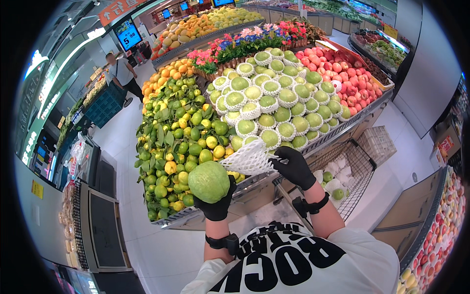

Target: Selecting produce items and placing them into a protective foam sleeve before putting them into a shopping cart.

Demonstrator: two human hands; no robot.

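My left hand (pixel 216 204), in a black glove, holds up a large green guava-like fruit (pixel 209 182) without a net, above the near edge of the display. In its black glove, my right hand (pixel 295 166) pinches one end of a white foam fruit net (pixel 248 160). The net stretches out to the left, its other end just above the bare fruit. Behind it lies a heap of similar green fruits (pixel 270 137), most in white foam nets. Green and yellow citrus with leaves (pixel 183 147) fills the left side of the display.
A wire shopping cart (pixel 361 180) with netted fruits and loose foam nets stands at the right, beside a pale crate (pixel 378 145). Red apples (pixel 349 81) lie at the display's right end, oranges (pixel 158 81) at its far left. A person (pixel 123 73) stands in the left aisle.
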